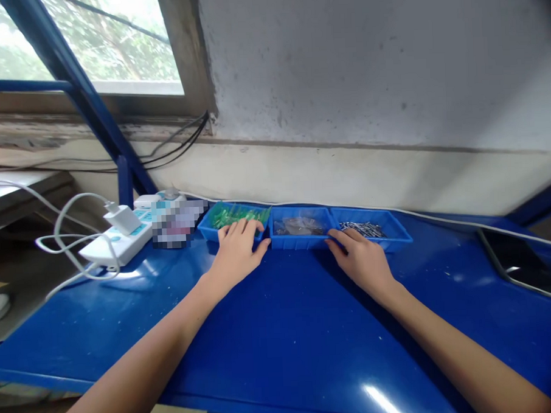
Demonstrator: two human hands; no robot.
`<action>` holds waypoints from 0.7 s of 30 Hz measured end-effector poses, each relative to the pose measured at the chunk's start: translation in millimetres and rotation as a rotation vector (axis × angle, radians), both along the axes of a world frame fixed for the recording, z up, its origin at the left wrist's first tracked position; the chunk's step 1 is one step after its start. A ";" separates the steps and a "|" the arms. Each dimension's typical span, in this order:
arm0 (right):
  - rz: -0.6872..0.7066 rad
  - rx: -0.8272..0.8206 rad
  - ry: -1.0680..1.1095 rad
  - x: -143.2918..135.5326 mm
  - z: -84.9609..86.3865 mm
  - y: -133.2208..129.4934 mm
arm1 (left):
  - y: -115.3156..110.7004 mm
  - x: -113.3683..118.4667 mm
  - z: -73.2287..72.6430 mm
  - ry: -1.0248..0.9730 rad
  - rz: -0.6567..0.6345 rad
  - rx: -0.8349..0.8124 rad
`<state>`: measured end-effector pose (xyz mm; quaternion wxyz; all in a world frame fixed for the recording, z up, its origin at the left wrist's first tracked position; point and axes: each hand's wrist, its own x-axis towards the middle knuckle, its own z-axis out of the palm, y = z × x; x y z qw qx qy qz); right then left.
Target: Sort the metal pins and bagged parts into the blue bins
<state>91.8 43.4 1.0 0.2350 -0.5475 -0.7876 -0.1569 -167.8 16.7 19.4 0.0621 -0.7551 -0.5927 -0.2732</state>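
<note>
Three small blue trays stand in a row at the back of a blue table [281,328]. The left tray [213,232] holds green pieces, the middle tray [299,241] holds clear plastic pieces, and the right tray [395,233] holds small metal parts. My left hand [236,252] rests flat against the front of the left tray, its fingers over the rim and the thumb touching the middle tray's corner. My right hand [360,257] lies on the table with its fingertips against the front edge where the middle and right trays meet. Neither hand holds anything.
A white power strip [117,244] with a plugged charger and looping white cables sits at the back left, next to a blurred box [178,223]. A dark phone or tablet [519,263] lies at the right edge. A wall and a window rise behind the table.
</note>
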 end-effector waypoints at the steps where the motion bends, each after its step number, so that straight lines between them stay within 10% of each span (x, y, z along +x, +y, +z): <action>1: -0.022 0.006 -0.019 -1.6 1.9 -2.8 | -0.4 -1.1 0.0 0.001 -0.001 0.001; 15: -0.220 0.016 -0.080 23.0 6.9 -0.1 | -58.9 -48.1 0.7 -0.014 -0.182 -0.074; 21: -0.137 0.053 0.026 25.2 1.6 0.9 | -81.3 -100.1 -21.0 -0.501 0.271 -0.056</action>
